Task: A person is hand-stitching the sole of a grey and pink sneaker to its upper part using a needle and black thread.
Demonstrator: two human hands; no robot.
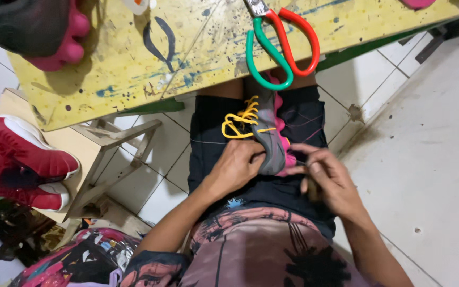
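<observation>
A grey shoe (270, 139) with yellow laces (241, 121) and a pink sole lies on my lap, toe under the table edge. My left hand (236, 166) grips the shoe's heel end from the left. My right hand (329, 179) sits at the shoe's right side, fingers pinched together on something thin like a needle; a thin thread (208, 142) runs left from the shoe across my dark shorts.
A yellow paint-spattered table (150, 64) spans the top, with scissors (280, 45) that have one red and one green handle at its edge. A grey and pink shoe (43, 29) rests at its far left. Red shoes (25, 165) lie on the left; white tiled floor (426, 159) on the right.
</observation>
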